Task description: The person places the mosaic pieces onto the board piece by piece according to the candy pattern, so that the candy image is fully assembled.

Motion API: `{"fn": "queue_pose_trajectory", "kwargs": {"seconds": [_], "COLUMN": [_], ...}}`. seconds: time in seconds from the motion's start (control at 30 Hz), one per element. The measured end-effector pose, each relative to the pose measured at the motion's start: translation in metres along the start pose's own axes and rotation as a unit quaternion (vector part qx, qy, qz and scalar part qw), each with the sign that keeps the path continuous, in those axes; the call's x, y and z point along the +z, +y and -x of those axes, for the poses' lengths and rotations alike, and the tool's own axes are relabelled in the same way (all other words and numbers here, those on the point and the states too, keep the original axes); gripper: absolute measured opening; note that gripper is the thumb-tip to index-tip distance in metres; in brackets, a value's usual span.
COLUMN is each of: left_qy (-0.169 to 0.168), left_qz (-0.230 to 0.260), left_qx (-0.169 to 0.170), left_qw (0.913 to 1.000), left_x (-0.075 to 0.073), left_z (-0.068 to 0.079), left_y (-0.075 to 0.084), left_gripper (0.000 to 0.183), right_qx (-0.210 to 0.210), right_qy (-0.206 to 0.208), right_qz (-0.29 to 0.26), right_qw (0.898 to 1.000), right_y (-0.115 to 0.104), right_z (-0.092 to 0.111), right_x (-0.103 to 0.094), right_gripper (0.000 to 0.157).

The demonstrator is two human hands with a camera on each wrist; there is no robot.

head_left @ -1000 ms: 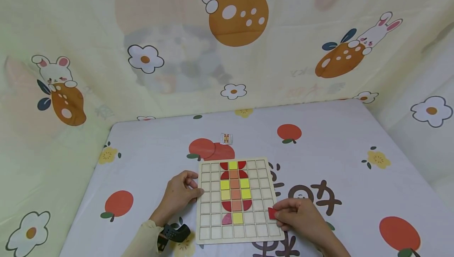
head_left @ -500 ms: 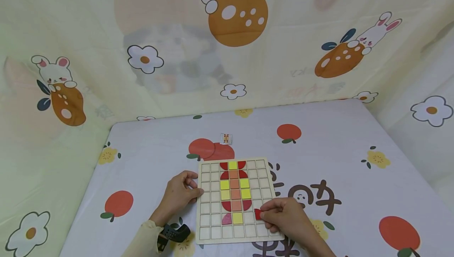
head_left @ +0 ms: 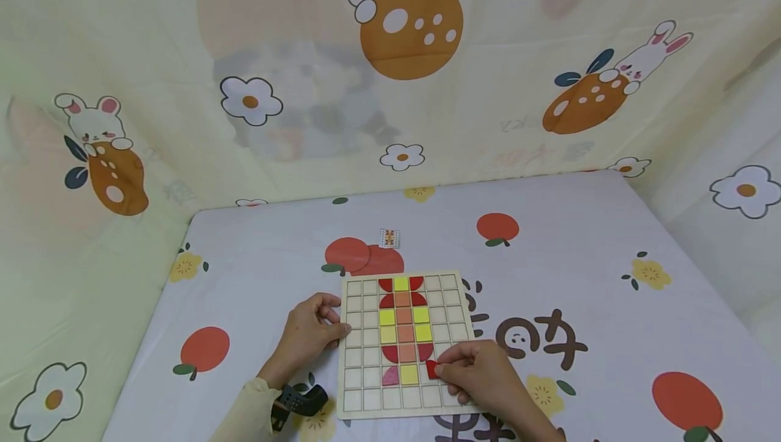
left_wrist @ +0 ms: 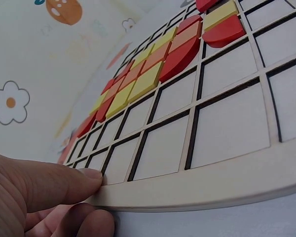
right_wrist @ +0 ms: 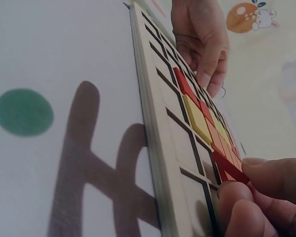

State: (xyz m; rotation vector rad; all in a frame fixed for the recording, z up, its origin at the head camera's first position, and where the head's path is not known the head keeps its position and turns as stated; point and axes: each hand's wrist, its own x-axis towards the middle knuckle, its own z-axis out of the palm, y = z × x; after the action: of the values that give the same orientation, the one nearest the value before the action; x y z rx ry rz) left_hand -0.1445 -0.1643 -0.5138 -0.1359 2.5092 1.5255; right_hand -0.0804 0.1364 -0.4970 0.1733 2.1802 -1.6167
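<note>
A pale wooden grid board (head_left: 366, 400) lies on the table. Its middle columns hold red rounded tiles (head_left: 425, 352), yellow square tiles (head_left: 422, 333) and orange square tiles (head_left: 405, 334). Near the bottom sit a pinkish-red rounded tile (head_left: 390, 377) and a yellow tile (head_left: 409, 375). My right hand (head_left: 485, 374) pinches a red tile (head_left: 432, 369) between thumb and fingers, just right of that yellow tile; in the right wrist view this red tile (right_wrist: 229, 166) is tilted over the grid. My left hand (head_left: 308, 327) holds the board's left edge, thumb on the rim (left_wrist: 153, 195), other fingers curled below.
A small card with a printed grid pattern (head_left: 389, 238) lies behind the board. The tablecloth (head_left: 274, 245) carries printed fruit, flowers and dark lettering. A patterned curtain (head_left: 293, 177) rises behind the table. A black band (head_left: 299, 401) is around the left wrist.
My right hand has moved left across the board with the red tile, from the right edge to beside the lower yellow tile. My left hand has stayed in place.
</note>
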Motion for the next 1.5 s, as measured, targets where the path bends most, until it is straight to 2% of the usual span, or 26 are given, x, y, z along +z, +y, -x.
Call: {"fn": "queue_pose_trajectory", "kwargs": {"seconds": [0.43, 1.23, 1.5], "left_qy": [0.000, -0.002, -0.003], "left_qz": [-0.005, 0.003, 0.006], "left_qx": [-0.005, -0.006, -0.005], "left_qw": [1.0000, 1.0000, 1.0000], "left_x": [0.000, 0.000, 0.000], "left_z": [0.000, 0.001, 0.001], "left_y": [0.000, 0.002, 0.001], "left_gripper": [0.040, 0.039, 0.038], "right_qx": [-0.025, -0.025, -0.017], "right_qy": [0.008, 0.027, 0.016], "right_qz": [0.027, 0.083, 0.089], "right_qw": [0.999, 0.996, 0.996], "right_y": [-0.001, -0.006, -0.008], "right_z": [0.001, 0.003, 0.004], "right_x": [0.007, 0.013, 0.011], "right_gripper": [0.008, 0.003, 0.014]}}
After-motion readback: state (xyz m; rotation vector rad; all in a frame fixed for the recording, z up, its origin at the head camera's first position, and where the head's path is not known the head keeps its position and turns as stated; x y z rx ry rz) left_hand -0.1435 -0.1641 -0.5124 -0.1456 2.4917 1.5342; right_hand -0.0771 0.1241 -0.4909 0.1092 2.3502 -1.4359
